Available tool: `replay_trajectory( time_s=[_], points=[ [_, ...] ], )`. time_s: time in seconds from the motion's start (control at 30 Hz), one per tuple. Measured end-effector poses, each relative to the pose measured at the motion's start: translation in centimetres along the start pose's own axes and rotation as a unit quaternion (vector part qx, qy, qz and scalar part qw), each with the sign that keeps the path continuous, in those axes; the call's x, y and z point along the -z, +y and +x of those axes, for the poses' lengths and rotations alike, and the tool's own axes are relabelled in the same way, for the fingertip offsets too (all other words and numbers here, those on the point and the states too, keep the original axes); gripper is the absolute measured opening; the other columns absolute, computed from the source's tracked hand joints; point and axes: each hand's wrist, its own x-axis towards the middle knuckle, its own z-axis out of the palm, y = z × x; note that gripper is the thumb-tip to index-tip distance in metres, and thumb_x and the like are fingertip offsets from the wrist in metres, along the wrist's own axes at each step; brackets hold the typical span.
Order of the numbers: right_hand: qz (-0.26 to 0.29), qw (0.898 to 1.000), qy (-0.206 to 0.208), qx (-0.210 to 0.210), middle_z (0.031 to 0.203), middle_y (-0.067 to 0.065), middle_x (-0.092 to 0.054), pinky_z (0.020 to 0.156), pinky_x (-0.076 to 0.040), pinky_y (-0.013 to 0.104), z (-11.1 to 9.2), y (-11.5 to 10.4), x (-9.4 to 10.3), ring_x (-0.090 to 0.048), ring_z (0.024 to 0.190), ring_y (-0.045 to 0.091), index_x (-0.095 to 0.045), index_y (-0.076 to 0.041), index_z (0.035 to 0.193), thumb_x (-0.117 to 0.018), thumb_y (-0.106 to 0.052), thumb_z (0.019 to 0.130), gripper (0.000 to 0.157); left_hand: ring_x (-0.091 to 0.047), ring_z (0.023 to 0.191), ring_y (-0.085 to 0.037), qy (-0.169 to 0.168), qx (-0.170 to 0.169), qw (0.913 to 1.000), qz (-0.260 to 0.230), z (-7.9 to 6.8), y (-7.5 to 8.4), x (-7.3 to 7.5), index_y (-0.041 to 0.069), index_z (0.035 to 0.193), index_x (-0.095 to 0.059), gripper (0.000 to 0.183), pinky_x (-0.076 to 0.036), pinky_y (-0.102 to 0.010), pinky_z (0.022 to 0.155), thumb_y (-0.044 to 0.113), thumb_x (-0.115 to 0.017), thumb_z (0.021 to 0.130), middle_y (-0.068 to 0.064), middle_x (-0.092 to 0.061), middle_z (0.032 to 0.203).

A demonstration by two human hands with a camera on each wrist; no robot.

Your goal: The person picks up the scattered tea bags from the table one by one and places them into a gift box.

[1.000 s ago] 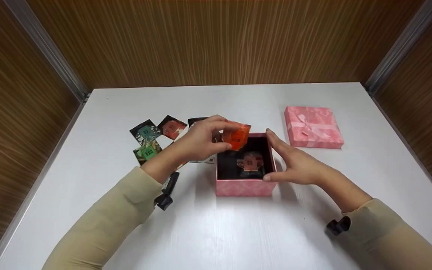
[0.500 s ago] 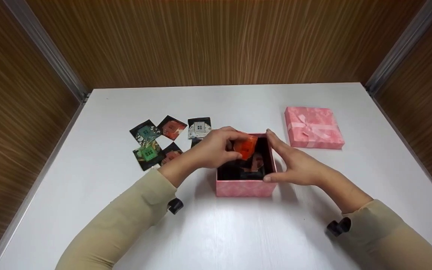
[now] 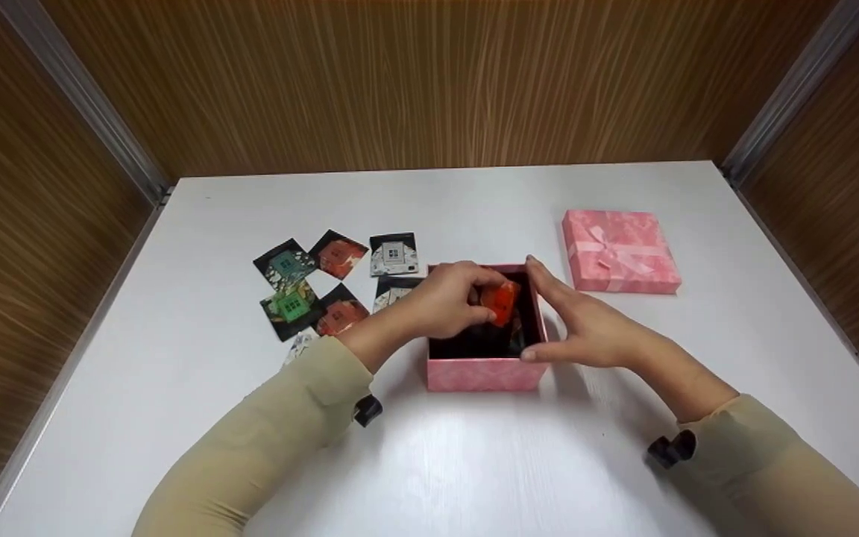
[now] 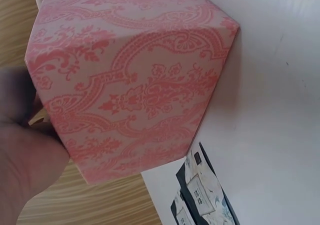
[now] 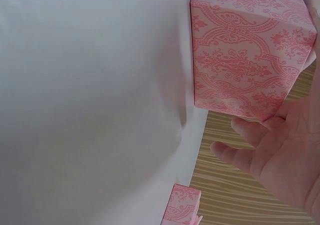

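An orange square sachet (image 3: pixel 500 303) is pinched between the thumb and fingers of my left hand (image 3: pixel 447 302), which reaches down into the pink patterned box (image 3: pixel 484 374). The box stands upright without its lid and has a dark inside. Part of the sachet and the box floor lie hidden behind the hand. My right hand (image 3: pixel 592 328) rests along the box's right rim, thumb at the front corner and index finger at the back corner. In the right wrist view, the other fingers (image 5: pixel 247 130) extend past the box, fairly straight.
Several dark sachets with coloured prints, among them a green one (image 3: pixel 292 306) and a white one (image 3: pixel 394 254), lie flat left of the box. The pink lid (image 3: pixel 621 252) with a ribbon bow lies at the right. Wooden panels (image 3: pixel 429 82) close off the back and sides.
My left hand has moved right and down into the box with the orange sachet, covering more of the box's inside. The right hand has stayed at the rim.
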Motion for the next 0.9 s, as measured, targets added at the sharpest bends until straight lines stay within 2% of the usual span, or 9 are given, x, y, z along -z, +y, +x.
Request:
replay_trajectory(
  time_s=[0.17,0.43,0.6,0.9],
  points=[
    [0.003,1.000,-0.002,-0.002,0.178,0.003,-0.005,0.122,-0.031,0.057,0.0,0.0,0.0,-0.029,0.157,0.032,0.000,-0.024,0.172,-0.080,-0.064,0.087,0.123,-0.062,0.093,-0.015,-0.010,0.016,0.9998,0.002,0.5,0.2,-0.4,0.003,0.135,-0.072,0.041,-0.052,-0.025,0.080,0.007,-0.081,0.095,-0.009,-0.071,0.115],
    [0.002,1.000,-0.004,0.004,0.178,0.003,-0.004,0.123,-0.031,0.056,0.1,0.0,0.0,-0.027,0.158,0.031,0.000,-0.022,0.172,-0.080,-0.062,0.088,0.123,-0.061,0.082,-0.013,-0.039,0.005,0.9992,0.003,1.2,0.4,-1.0,0.000,0.126,-0.074,0.034,-0.051,-0.023,0.072,0.003,-0.081,0.093,-0.006,-0.069,0.096],
    [0.001,1.000,-0.003,0.006,0.178,0.003,-0.004,0.123,-0.030,0.056,0.1,0.0,0.1,-0.025,0.158,0.030,0.000,-0.022,0.172,-0.080,-0.062,0.088,0.122,-0.058,0.077,-0.012,-0.054,0.019,0.9976,0.037,1.5,0.4,-1.3,-0.001,0.123,-0.074,0.033,-0.048,-0.024,0.069,0.004,-0.082,0.092,-0.002,-0.064,0.086],
    [0.002,1.000,0.000,0.005,0.178,0.001,-0.002,0.124,-0.028,0.054,0.0,0.0,-0.1,-0.021,0.159,0.027,0.001,-0.022,0.172,-0.080,-0.063,0.088,0.124,-0.056,0.079,-0.017,-0.062,0.053,0.9922,0.094,2.1,0.6,-1.6,0.001,0.112,-0.076,0.024,-0.048,-0.030,0.075,0.007,-0.083,0.090,0.001,-0.060,0.082]
  ],
)
